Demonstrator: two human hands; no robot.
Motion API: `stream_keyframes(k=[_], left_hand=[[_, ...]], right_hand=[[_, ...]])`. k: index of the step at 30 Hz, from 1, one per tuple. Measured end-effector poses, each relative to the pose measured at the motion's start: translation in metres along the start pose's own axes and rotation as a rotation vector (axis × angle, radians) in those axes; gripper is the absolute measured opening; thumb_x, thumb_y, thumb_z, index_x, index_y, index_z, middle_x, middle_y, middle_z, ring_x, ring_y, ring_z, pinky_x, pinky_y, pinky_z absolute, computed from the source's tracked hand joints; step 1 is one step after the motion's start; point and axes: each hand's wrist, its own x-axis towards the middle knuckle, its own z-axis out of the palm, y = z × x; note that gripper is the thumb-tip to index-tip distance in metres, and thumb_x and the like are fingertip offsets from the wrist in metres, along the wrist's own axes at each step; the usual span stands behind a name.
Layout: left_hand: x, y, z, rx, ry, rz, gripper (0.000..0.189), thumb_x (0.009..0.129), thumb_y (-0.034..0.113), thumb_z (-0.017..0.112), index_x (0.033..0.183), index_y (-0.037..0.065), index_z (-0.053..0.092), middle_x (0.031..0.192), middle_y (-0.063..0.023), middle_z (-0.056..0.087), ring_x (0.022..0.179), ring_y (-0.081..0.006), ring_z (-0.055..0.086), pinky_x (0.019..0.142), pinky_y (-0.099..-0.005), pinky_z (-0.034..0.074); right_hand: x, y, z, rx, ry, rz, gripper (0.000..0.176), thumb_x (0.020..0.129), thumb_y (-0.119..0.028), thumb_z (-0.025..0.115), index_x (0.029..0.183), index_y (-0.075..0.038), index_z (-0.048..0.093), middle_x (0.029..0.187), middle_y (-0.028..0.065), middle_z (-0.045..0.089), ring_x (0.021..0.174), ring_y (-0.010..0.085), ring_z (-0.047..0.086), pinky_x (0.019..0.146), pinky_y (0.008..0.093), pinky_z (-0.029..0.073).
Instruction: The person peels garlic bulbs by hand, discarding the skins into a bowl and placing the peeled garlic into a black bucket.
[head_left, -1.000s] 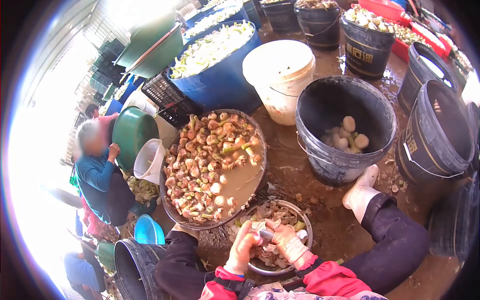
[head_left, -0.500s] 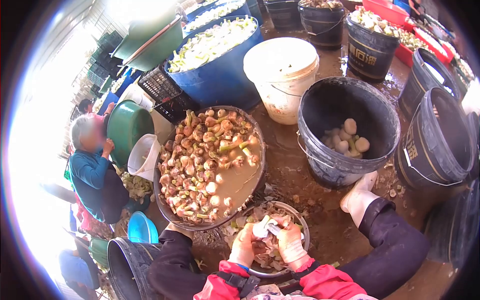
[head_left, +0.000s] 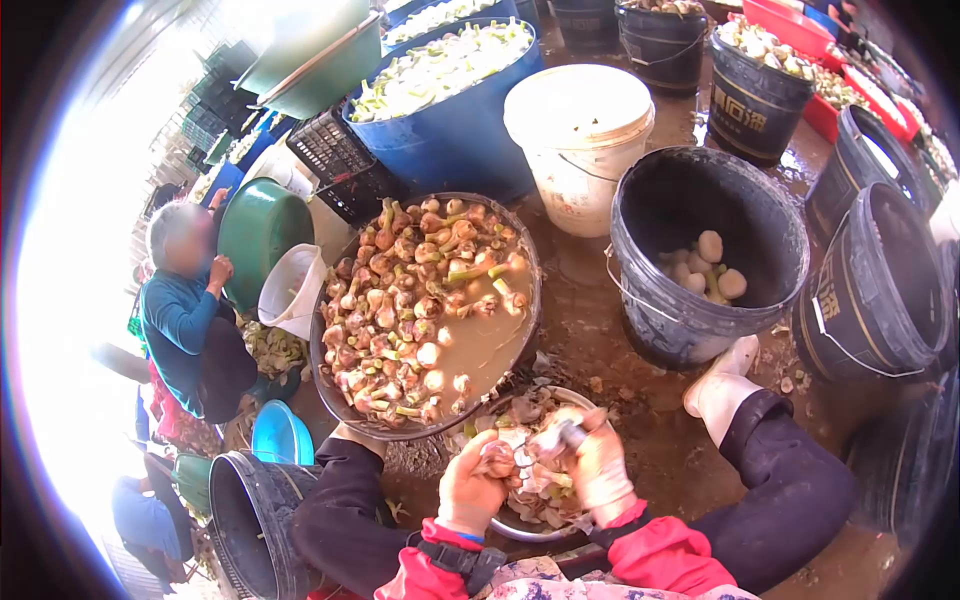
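My left hand is closed round a reddish-skinned garlic bulb, held above a metal basin. Loose garlic skins fill this basin. To its right, my right hand grips a short grey tool; motion smears it, and its exact kind does not show. Just beyond my hands stands a wide dark tub of muddy water, heaped with unpeeled garlic bulbs. Several pale peeled bulbs lie at the bottom of a black bucket ahead on the right.
A white lidded bucket and a blue vat of pale cut pieces stand farther back. More black buckets line the right. Another person sits at left beside a green tub. The brown floor is wet and littered.
My hands have drawn apart, having been together at a pale bulb. A reddish bulb now shows in the left hand, and the right hand has risen with the grey tool. The view has shifted slightly.
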Motion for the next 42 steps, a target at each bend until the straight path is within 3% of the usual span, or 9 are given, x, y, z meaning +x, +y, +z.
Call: stream_keyframes(k=[5, 8, 9, 18, 23, 28, 31, 36, 42], left_hand=[[-0.023, -0.005, 0.013, -0.134, 0.083, 0.012, 0.046, 0.089, 0.05, 0.052, 0.104, 0.006, 0.055, 0.086, -0.0057, 0.058, 0.081, -0.0216, 0.053, 0.079, -0.0435, 0.046], [-0.018, -0.009, 0.018, -0.181, 0.237, -0.015, 0.048, 0.087, 0.055, 0.053, 0.097, 0.007, 0.055, 0.084, -0.0026, 0.056, 0.082, -0.0183, 0.054, 0.082, -0.0408, 0.045], [-0.012, -0.004, 0.012, -0.398, -0.077, -0.083, 0.045, 0.088, 0.051, 0.055, 0.1, 0.008, 0.056, 0.092, -0.0048, 0.059, 0.091, -0.0209, 0.055, 0.089, -0.0405, 0.045], [-0.01, -0.033, -0.003, -0.03, 0.129, 0.036, 0.044, 0.092, 0.037, 0.054, 0.124, 0.007, 0.05, 0.12, -0.0102, 0.056, 0.112, -0.0259, 0.052, 0.098, -0.0438, 0.041], [-0.023, -0.025, 0.0, -0.062, -0.197, -0.034, 0.054, 0.085, 0.012, 0.054, 0.134, 0.004, 0.036, 0.119, -0.0073, 0.052, 0.103, -0.0217, 0.054, 0.089, -0.0425, 0.045], [-0.032, -0.014, 0.017, 0.032, -0.25, 0.092, 0.069, 0.077, 0.01, 0.061, 0.14, 0.007, 0.031, 0.111, -0.0126, 0.054, 0.099, -0.0262, 0.054, 0.09, -0.046, 0.044], [-0.034, -0.014, 0.01, 0.13, -0.077, 0.224, 0.067, 0.079, 0.007, 0.059, 0.14, 0.009, 0.031, 0.107, -0.0126, 0.054, 0.099, -0.0253, 0.054, 0.088, -0.0449, 0.044], [-0.023, -0.018, 0.0, -0.085, -0.054, 0.274, 0.03, 0.084, 0.005, 0.055, 0.111, 0.011, 0.045, 0.106, -0.008, 0.055, 0.101, -0.024, 0.053, 0.086, -0.0434, 0.045], [-0.018, -0.038, 0.014, 0.104, 0.087, 0.26, 0.053, 0.082, -0.001, 0.052, 0.131, 0.01, 0.035, 0.116, -0.0117, 0.052, 0.106, -0.0256, 0.053, 0.093, -0.04, 0.042]], right_hand=[[0.018, 0.056, -0.019, -1.2, -0.166, -0.6, 0.04, 0.074, -0.006, 0.069, 0.113, -0.005, 0.058, 0.105, 0.0139, 0.062, 0.094, 0.025, 0.061, 0.085, 0.0332, 0.048], [-0.002, 0.031, 0.022, -1.201, -0.396, -0.613, 0.053, 0.071, -0.022, 0.07, 0.121, -0.01, 0.056, 0.112, 0.0157, 0.058, 0.107, 0.0312, 0.052, 0.092, 0.0399, 0.04], [-0.006, 0.029, 0.027, -1.294, -0.427, -0.678, 0.053, 0.071, -0.023, 0.07, 0.12, -0.011, 0.056, 0.113, 0.0152, 0.057, 0.108, 0.0296, 0.052, 0.092, 0.0392, 0.039], [-0.009, 0.044, 0.025, -0.997, -0.319, -0.701, 0.038, 0.072, 0.003, 0.054, 0.108, -0.008, 0.062, 0.09, 0.0126, 0.065, 0.087, 0.0288, 0.059, 0.079, 0.0401, 0.045], [-0.003, 0.032, 0.02, -0.186, 0.032, -0.027, 0.021, 0.085, 0.007, 0.052, 0.101, -0.002, 0.063, 0.088, 0.0022, 0.063, 0.08, 0.0108, 0.058, 0.07, 0.0233, 0.048], [0.031, 0.039, -0.024, 0.22, 0.217, -0.039, 0.016, 0.085, 0.005, 0.053, 0.097, -0.001, 0.06, 0.08, 0.0038, 0.06, 0.076, 0.0144, 0.059, 0.07, 0.0264, 0.05], [0.036, 0.048, -0.043, -0.969, 0.124, -0.375, 0.024, 0.082, 0.0, 0.06, 0.106, -0.001, 0.058, 0.086, 0.006, 0.063, 0.085, 0.0187, 0.061, 0.079, 0.0275, 0.049], [-0.015, 0.041, 0.015, -0.983, -0.18, -0.381, 0.042, 0.072, -0.007, 0.066, 0.112, -0.007, 0.057, 0.1, 0.0141, 0.061, 0.096, 0.0305, 0.058, 0.085, 0.0366, 0.046], [-0.018, 0.041, 0.02, -1.232, -0.128, -0.443, 0.048, 0.073, -0.007, 0.058, 0.12, -0.009, 0.051, 0.099, 0.0188, 0.058, 0.093, 0.0378, 0.057, 0.079, 0.0441, 0.046]])
